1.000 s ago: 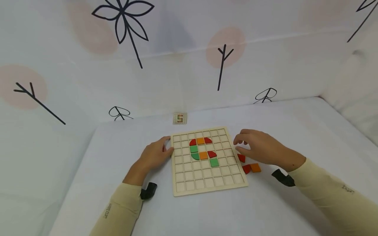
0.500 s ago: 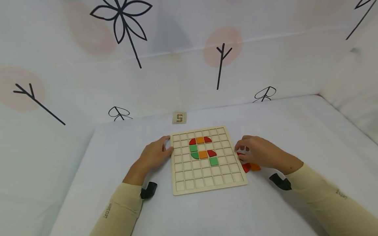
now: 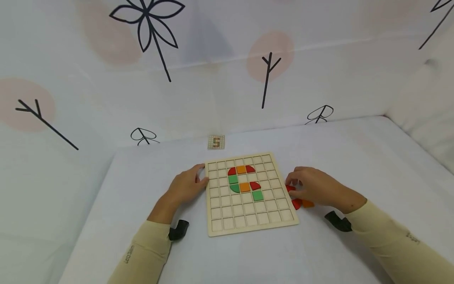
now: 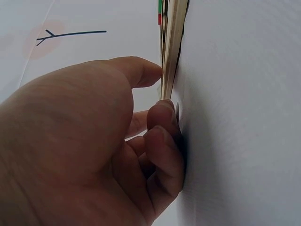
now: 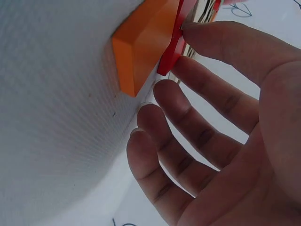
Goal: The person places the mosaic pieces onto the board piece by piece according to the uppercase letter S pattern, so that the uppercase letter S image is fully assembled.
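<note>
In the head view my left hand [image 3: 186, 186] holds the left edge of a wooden grid board [image 3: 251, 219], thumb and fingers against its rim. Red quarter-round, orange square and green pieces lie in its cells, among them a green square [image 3: 257, 195]. Beyond the board's right edge, my right hand [image 3: 320, 190] pinches a red quarter-round piece [image 5: 168, 60] between thumb and index finger; its other fingers are loosely bent. Beside it lie another red piece [image 3: 296, 204] and an orange square piece [image 5: 146, 42], partly covered by the hand in the head view.
A small pattern card [image 3: 216, 142] with an S-shaped design lies behind the board. White cloth [image 3: 248, 260] covers the table, and a printed cloth wall [image 3: 213, 90] stands behind. Each wrist carries a black mount [image 3: 179, 230].
My right hand has come down and slightly towards me, from above the board's right edge to the loose pieces, and now pinches a red one. The left hand and board stay in place.
</note>
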